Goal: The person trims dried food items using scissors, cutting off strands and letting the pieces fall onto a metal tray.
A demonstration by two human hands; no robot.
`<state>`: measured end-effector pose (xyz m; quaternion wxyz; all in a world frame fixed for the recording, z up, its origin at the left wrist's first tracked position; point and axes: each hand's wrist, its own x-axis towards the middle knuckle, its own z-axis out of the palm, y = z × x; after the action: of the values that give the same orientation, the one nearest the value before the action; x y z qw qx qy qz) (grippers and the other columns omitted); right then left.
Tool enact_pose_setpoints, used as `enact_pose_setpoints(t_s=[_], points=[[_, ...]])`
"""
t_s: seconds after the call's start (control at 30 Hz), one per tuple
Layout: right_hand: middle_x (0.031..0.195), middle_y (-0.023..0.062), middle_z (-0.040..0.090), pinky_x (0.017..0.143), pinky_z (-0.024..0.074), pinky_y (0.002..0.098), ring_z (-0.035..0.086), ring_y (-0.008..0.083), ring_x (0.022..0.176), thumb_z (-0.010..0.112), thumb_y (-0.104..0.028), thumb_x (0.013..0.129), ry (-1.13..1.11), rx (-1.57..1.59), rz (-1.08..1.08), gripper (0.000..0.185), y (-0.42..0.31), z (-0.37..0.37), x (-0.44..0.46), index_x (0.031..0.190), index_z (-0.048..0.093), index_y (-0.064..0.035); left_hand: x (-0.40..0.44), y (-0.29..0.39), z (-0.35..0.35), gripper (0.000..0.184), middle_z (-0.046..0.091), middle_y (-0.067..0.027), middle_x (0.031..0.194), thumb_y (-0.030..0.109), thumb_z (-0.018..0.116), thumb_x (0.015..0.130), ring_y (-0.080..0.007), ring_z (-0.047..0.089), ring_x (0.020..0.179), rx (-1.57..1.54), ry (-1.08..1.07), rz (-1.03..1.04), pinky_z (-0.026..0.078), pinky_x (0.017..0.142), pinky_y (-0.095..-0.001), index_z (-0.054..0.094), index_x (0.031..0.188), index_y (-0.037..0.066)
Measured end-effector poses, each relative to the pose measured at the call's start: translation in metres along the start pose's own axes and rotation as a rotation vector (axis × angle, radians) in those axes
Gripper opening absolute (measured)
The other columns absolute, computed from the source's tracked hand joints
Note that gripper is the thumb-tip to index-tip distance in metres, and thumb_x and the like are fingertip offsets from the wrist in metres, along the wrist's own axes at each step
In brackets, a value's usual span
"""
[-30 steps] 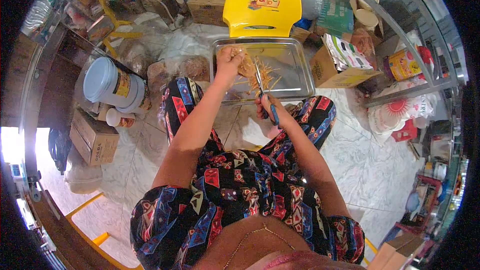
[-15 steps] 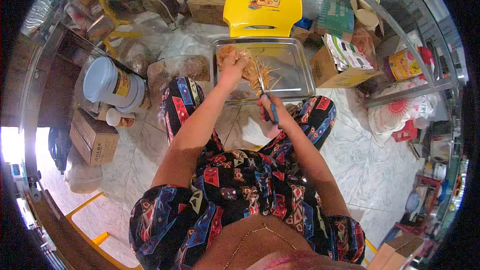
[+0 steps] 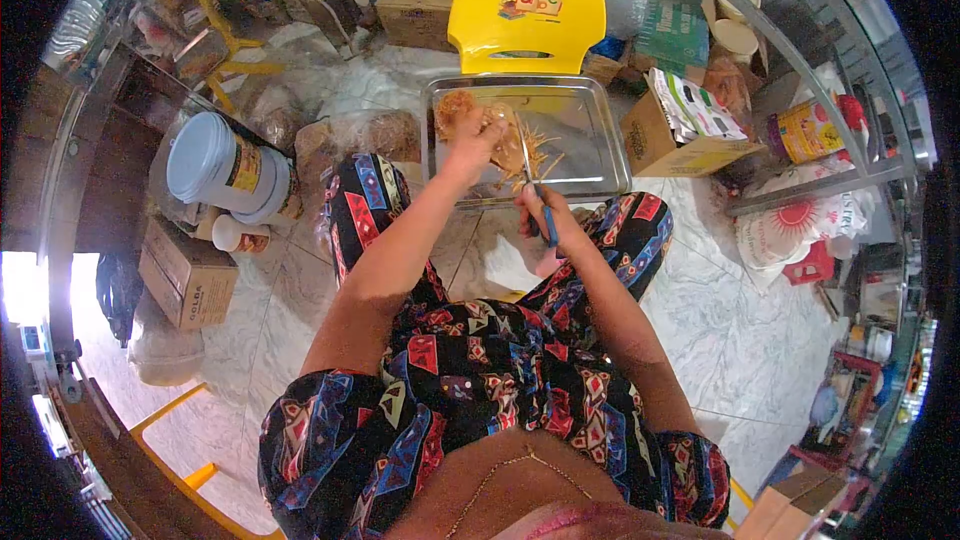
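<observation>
My left hand is closed on a thin, tan-brown sheet-like piece over the left half of a shallow metal tray. What the piece is made of I cannot make out. Scissors with blue handles are gripped in my right hand at the tray's near edge, their blades pointing away from me along the piece's right side. Thin tan strips lie loose beside the blades. At the tray's far left corner sits an orange-brown crumbly clump, partly behind my left hand.
A yellow chair back rises just beyond the tray. On the right stands a cardboard box with packets in it. Pale blue buckets, a small white jar and another carton are on the left. My legs flank the tray.
My left hand has shifted slightly to the right and nearer to me, uncovering more of the clump. My right hand and the scissors have barely moved.
</observation>
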<state>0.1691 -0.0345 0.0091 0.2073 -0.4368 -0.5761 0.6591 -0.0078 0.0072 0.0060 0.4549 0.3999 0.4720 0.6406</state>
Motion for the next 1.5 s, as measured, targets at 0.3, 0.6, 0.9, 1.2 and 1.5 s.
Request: enact_pose_setpoints(t_s=[0.3,0.6,0.9,1.2,1.5], points=[[0.058,0.0033,0.045,0.043,0.0419,0.0252,0.046,0.0125,0.045,0.046,-0.039,0.086,0.029,0.075,0.036,0.042,-0.011,-0.002,-0.007,0.083,0.05,0.0031,-0.007,0.006,0.011,0.014,0.055,-0.0019,0.084,0.008,0.053,0.081,-0.0104,0.051,0.077,-0.031,0.018,-0.054,0.042,0.069,-0.0245,0.052,0.093,0.001],[0.056,0.0037,0.045,0.041,0.0407,0.0249,0.046,0.0126,0.043,0.047,-0.037,0.086,0.063,-0.033,0.065,0.04,-0.01,-0.002,-0.004,0.079,0.05,0.0025,-0.005,-0.001,0.006,0.017,0.055,-0.0029,0.089,0.009,0.052,0.082,-0.0111,0.052,0.077,-0.079,0.016,-0.067,0.043,0.07,-0.0246,0.051,0.096,0.0],[0.057,0.0052,0.046,0.046,0.0421,0.0261,0.048,0.0137,0.05,0.044,-0.04,0.087,0.058,0.085,-0.029,0.043,-0.016,-0.004,-0.005,0.084,0.05,0.0028,-0.013,-0.002,0.013,0.019,0.055,-0.0038,0.085,0.011,0.051,0.082,-0.0133,0.054,0.075,-0.22,-0.133,-0.341,0.046,0.066,-0.0283,0.05,0.098,0.001],[0.056,0.0041,0.045,0.04,0.0389,0.0258,0.044,0.0127,0.042,0.049,-0.038,0.085,0.113,0.028,0.025,0.041,-0.017,-0.005,-0.006,0.078,0.05,0.0024,-0.01,-0.018,0.01,0.017,0.054,-0.0037,0.083,0.013,0.054,0.08,-0.0109,0.051,0.074,-0.245,-0.138,-0.273,0.044,0.063,-0.0265,0.052,0.092,0.001],[0.056,0.0041,0.045,0.04,0.0401,0.0268,0.046,0.015,0.042,0.048,-0.037,0.086,0.097,0.16,-0.064,0.039,0.004,-0.005,0.01,0.082,0.05,0.0018,-0.012,-0.015,0.008,0.016,0.054,-0.0034,0.081,0.012,0.053,0.081,-0.012,0.052,0.068,-0.143,-0.238,-0.253,0.045,0.055,-0.0258,0.051,0.093,0.001]])
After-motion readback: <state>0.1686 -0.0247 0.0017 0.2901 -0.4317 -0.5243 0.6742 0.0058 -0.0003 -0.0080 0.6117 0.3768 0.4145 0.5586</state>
